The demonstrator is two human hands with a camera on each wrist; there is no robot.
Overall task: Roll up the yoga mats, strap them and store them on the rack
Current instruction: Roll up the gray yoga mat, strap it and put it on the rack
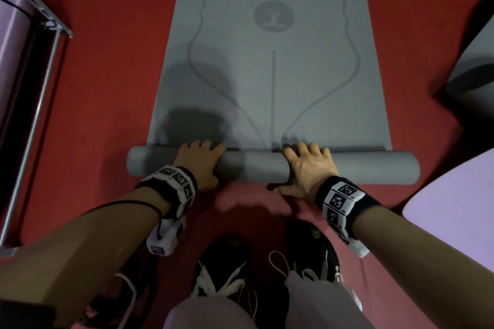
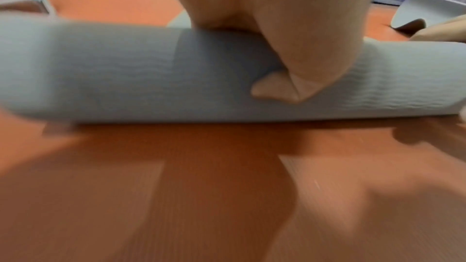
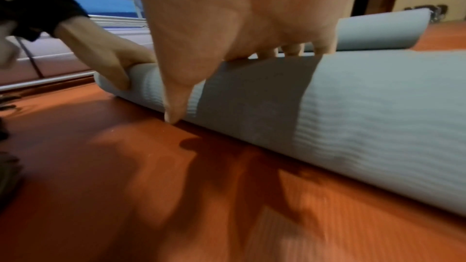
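A grey yoga mat (image 1: 272, 75) lies flat on the red floor, stretching away from me. Its near end is wound into a roll (image 1: 251, 168) lying crosswise in front of my feet. My left hand (image 1: 200, 163) grips the roll left of centre, fingers draped over the top and thumb (image 2: 302, 57) pressed on the near face of the roll (image 2: 126, 77). My right hand (image 1: 307, 168) grips it right of centre, fingers over the top, thumb (image 3: 174, 107) pointing down to the floor beside the roll (image 3: 365, 117). In the right wrist view my left hand (image 3: 105, 61) shows further along the roll.
A metal rack (image 1: 40, 88) stands at the left with a purple mat (image 1: 10, 35) on it. Another grey rolled mat (image 1: 470, 72) lies at the right, a purple mat (image 1: 454, 195) at the lower right. The mat's far end (image 3: 378, 31) curls up. My shoes (image 1: 222, 262) stand just behind the roll.
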